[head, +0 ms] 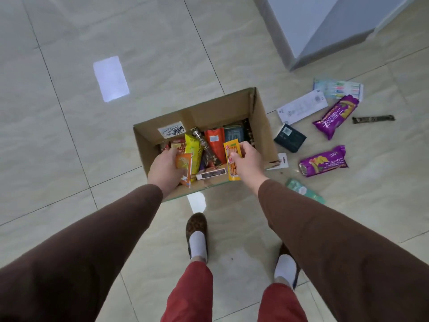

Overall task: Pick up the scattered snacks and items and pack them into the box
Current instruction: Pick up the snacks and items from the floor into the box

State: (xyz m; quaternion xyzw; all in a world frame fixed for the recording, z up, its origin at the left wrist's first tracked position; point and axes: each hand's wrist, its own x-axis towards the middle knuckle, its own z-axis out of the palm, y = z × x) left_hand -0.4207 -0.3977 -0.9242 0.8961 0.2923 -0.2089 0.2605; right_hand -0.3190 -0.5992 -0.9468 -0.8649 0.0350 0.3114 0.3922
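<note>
An open cardboard box (260,112) stands on the tiled floor, partly filled with snack packets. Over its near left corner my left hand (163,167) grips a small orange snack packet (184,165). My right hand (247,159) holds a long yellow-orange snack packet (232,163) over the box's near right side. On the floor to the right of the box lie two purple biscuit packs (336,116) (323,161), a dark green box (290,137), a white card (301,107), a toothbrush pack (337,88), a dark wrapped bar (373,119) and a green tissue pack (304,190).
A small white tag (282,160) lies against the box's right wall. A pale cabinet or wall corner (325,26) rises at the top right. My feet in patterned slippers (196,235) stand just behind the box. Bare tiles stretch to the left.
</note>
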